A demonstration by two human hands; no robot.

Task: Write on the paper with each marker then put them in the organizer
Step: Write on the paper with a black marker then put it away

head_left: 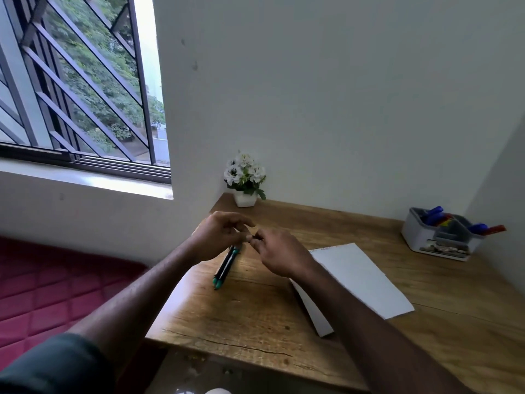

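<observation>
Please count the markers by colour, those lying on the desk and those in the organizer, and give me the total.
Green markers, on the desk under the hands: 2
Blue markers, in the organizer: 2
Red markers, in the organizer: at least 2, partly hidden
Total: about 6

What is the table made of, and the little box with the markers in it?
The table looks like wood or a wood-look board: brown, matte, with grain lines and a dark crack. The organizer looks like smooth grey-white plastic, judging by its even colour and moulded, rounded walls. I cannot be sure of either from sight alone.
</observation>
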